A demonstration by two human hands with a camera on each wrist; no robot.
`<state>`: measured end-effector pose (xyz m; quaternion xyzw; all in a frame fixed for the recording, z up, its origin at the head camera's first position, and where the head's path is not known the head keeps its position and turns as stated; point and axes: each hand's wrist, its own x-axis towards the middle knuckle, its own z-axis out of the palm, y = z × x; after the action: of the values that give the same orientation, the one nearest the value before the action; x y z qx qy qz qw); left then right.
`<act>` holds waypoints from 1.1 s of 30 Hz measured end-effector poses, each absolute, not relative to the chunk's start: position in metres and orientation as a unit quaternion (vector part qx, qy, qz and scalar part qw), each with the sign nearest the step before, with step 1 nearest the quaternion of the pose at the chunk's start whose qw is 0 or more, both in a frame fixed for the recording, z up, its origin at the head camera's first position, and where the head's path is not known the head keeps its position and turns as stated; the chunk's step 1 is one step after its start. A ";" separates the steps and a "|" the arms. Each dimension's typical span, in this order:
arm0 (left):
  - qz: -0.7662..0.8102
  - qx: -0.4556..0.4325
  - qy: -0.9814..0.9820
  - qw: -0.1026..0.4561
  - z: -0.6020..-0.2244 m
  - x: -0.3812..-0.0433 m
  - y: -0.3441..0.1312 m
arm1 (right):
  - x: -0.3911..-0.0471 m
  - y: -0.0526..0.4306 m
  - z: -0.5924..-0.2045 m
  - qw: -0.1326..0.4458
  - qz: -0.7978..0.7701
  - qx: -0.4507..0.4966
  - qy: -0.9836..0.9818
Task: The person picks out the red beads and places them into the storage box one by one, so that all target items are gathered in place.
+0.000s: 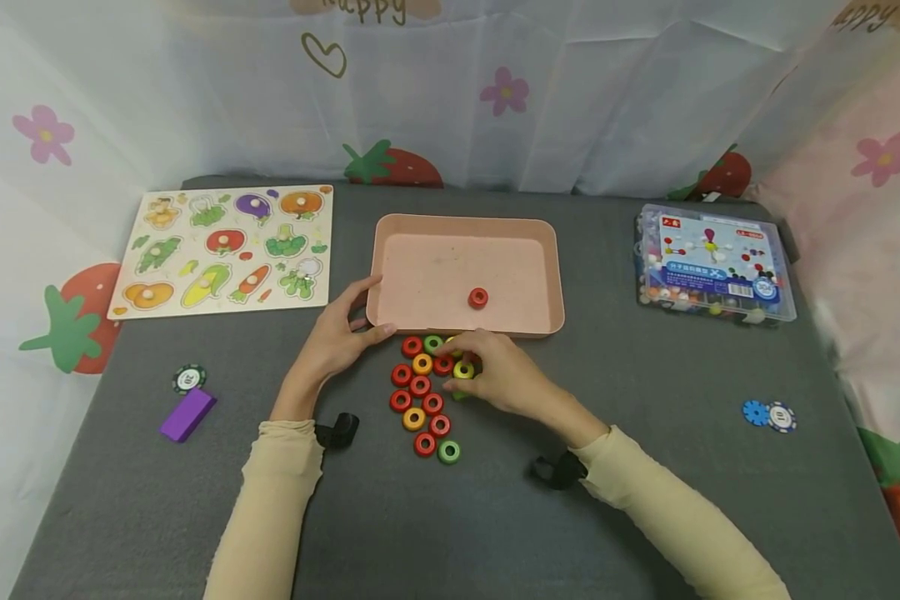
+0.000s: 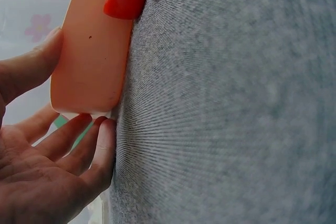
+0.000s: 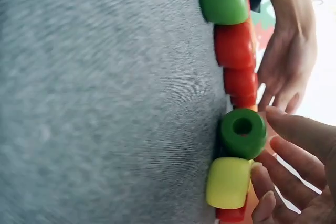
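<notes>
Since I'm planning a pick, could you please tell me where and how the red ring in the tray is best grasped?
Ideally pinch the red ring left and right on its outer wall, coming from above: it lies flat, hole up, and the raised rim of the tray would likely hinder a low approach.

left hand (image 1: 339,335): left of centre, thumb spread from fingers. right hand (image 1: 506,375): fingers bent. both forearms (image 1: 270,500) extend from near side.

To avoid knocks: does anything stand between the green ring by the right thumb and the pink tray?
Yes: yellow rings lie between the green ring and the pink tray, whose raised near wall also stands there.
</notes>
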<state>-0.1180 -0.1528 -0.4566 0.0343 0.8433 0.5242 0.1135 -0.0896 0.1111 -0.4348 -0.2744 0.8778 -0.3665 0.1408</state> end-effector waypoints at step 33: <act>0.528 0.034 0.841 0.116 -0.457 -0.119 -0.153 | -0.147 0.126 -0.437 -0.037 -0.441 -0.205 0.873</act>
<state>-0.1188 -0.1533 -0.4571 0.0340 0.8406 0.5281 0.1156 -0.1469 0.1259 -0.4366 -0.2046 0.8733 -0.4406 -0.0371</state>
